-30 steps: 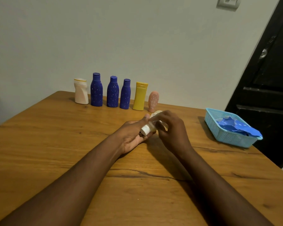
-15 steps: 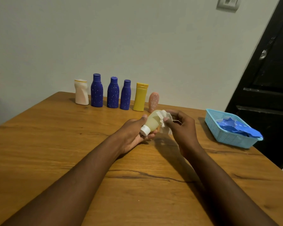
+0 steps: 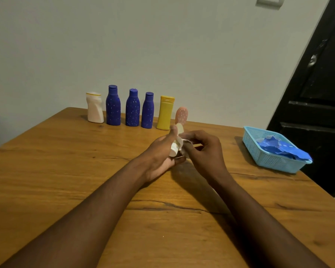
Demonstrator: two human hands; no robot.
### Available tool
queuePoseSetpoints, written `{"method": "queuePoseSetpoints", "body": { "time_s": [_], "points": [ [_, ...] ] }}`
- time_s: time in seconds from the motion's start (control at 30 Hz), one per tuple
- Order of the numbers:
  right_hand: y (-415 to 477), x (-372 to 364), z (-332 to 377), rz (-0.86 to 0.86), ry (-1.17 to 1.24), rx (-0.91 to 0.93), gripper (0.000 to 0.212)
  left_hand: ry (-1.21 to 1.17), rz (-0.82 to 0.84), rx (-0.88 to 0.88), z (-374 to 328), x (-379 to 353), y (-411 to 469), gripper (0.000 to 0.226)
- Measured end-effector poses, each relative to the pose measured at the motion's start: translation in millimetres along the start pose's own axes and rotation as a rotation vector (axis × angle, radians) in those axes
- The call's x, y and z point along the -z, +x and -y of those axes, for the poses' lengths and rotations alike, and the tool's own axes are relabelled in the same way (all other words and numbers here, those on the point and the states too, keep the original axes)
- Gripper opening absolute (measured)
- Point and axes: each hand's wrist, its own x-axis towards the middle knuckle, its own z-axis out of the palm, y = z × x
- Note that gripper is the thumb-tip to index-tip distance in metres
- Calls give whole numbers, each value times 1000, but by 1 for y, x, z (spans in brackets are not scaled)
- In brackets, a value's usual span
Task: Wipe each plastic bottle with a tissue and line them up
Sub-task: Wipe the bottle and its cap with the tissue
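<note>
1. The small pale bottle (image 3: 179,129) is up in the left hand (image 3: 161,151), over the middle of the table (image 3: 66,171). Half a second back it lay flatter with its body showing. Now it's tipped steeper, and the tissue (image 3: 179,142) has slid from the far end down toward the cap.
2. Left fingers (image 3: 173,132) curl round the bottle. The right hand (image 3: 205,149) pinches the tissue against it.
3. My guess is the wipe has covered most of its length, so setting it down comes soon.
4. The row of six bottles (image 3: 132,111) stands along the far edge, close to the wall. There's bare table right of the pink bottle (image 3: 181,115), before the blue basket (image 3: 269,157) near the right edge.
</note>
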Motion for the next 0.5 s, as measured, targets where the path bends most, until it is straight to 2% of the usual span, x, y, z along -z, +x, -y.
{"method": "queuePoseSetpoints", "body": {
  "time_s": [0.1,0.23,0.37,0.5],
  "points": [
    [-2,-1,1,67,-62,120,21,-83,-75,70,-4,4,2,57],
    [-4,-3,3,165,-127,232,28,-50,-147,98,-5,8,3,58],
    [0,-3,0,87,-197,245,28,16,-123,122,-4,4,-2,41],
    [8,7,-8,-100,-242,193,23,83,-113,127,0,-3,-4,36]
  ]
}}
